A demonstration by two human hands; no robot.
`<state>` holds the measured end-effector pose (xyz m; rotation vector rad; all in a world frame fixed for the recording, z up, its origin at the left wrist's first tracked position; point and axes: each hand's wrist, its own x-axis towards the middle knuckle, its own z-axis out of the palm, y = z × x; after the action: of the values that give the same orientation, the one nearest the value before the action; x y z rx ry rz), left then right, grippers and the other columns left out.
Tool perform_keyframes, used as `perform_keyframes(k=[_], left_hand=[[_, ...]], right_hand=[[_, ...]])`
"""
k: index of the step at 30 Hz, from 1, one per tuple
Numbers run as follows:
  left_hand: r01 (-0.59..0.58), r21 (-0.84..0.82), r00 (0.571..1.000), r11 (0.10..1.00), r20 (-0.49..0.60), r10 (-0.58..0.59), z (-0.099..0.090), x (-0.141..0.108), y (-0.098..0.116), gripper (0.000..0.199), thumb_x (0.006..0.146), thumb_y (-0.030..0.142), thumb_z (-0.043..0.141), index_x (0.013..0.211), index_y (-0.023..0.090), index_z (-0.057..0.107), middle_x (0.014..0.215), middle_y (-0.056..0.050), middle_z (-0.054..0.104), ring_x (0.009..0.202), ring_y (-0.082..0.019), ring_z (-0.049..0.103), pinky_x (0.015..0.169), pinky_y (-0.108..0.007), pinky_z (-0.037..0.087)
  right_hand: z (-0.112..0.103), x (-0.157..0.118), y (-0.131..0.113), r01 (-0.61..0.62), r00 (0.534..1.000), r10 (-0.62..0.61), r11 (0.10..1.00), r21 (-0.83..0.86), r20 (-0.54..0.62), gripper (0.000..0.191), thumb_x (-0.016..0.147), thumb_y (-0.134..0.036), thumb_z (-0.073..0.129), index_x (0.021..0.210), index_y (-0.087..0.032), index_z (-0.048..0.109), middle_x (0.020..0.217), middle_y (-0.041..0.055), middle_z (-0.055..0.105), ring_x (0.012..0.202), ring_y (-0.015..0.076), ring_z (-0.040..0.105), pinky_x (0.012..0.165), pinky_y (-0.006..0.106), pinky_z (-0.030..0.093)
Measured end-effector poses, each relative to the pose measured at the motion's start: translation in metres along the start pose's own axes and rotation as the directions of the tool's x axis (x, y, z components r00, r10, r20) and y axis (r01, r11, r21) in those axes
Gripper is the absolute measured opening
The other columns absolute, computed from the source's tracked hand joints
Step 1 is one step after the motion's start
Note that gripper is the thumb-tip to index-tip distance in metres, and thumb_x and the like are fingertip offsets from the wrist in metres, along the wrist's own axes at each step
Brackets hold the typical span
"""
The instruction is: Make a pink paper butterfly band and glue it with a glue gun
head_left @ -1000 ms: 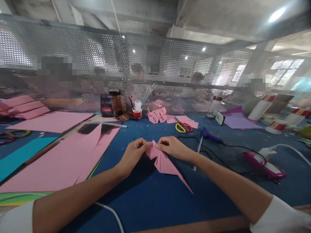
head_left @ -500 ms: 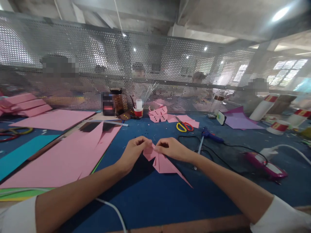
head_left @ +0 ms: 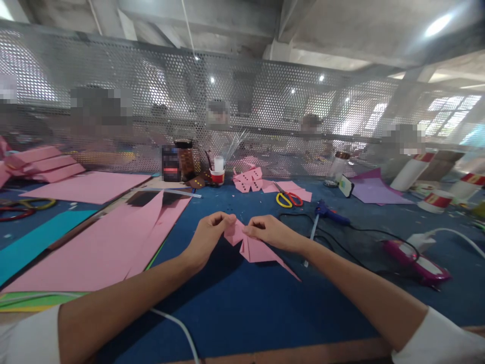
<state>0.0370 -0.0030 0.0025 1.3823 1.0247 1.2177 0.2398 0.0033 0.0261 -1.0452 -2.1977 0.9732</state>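
Note:
Just above the blue tabletop (head_left: 242, 313), a folded piece of pink paper (head_left: 259, 252) is held between my two hands. My left hand (head_left: 208, 233) pinches its upper left part between thumb and fingers. My right hand (head_left: 271, 232) pinches it close to the narrow, pleated middle. From there the paper fans out to the lower right and ends in a thin point. The fingertips hide part of its top edge. Beyond my hands, a pink paper butterfly with dark dots (head_left: 248, 180) stands on the table.
Scissors with yellow and red handles (head_left: 290, 198) lie past my right hand. A blue glue gun (head_left: 331, 214) and its cable are to the right, near a magenta power strip (head_left: 417, 263). Large pink sheets (head_left: 87, 242) cover the left side. A perforated metal screen (head_left: 261, 91) stands behind.
The lower right point of the pink paper has risen slightly. A bit more of the paper shows between my hands, which stay pinched in nearly the same place.

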Motion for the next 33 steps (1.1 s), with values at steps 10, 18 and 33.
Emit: perform_keyframes(k=[10,18,33], left_hand=[[0.071,-0.12,0.994,0.99,0.094,-0.06,0.0001,-0.0008,0.0032,0.039,0.08,0.049,0.067,0.062,0.017,0.055,0.061,0.004,0.05,0.058,-0.011,0.045,0.058,-0.024,0.038],[0.085,-0.163,0.993,0.983,0.1,-0.069,0.0011,-0.0016,0.0061,0.036,0.078,0.046,0.069,0.062,0.017,0.057,0.062,0.003,0.055,0.061,-0.012,0.05,0.063,-0.026,0.042],[0.087,-0.132,0.995,0.987,0.054,-0.081,0.0026,-0.004,0.0074,0.029,0.077,0.044,0.071,0.07,0.017,0.065,0.066,0.002,0.06,0.061,-0.012,0.05,0.06,-0.025,0.04]], right_hand=[[0.0017,0.0006,-0.0008,0.029,0.999,-0.029,1.0,0.008,-0.026,0.04,0.091,-0.051,0.054,0.072,-0.016,0.055,0.064,-0.0051,0.043,0.061,0.0095,0.038,0.057,0.024,0.028],[0.0029,0.0014,0.0024,0.008,1.0,-0.008,1.0,0.011,-0.021,0.041,0.09,-0.052,0.054,0.07,-0.016,0.054,0.063,-0.0054,0.041,0.06,0.0093,0.036,0.056,0.024,0.027],[0.0025,0.0001,0.0001,0.01,1.0,-0.01,1.0,0.009,-0.02,0.042,0.09,-0.054,0.052,0.072,-0.016,0.056,0.064,-0.0045,0.044,0.061,0.0101,0.038,0.056,0.024,0.028]])
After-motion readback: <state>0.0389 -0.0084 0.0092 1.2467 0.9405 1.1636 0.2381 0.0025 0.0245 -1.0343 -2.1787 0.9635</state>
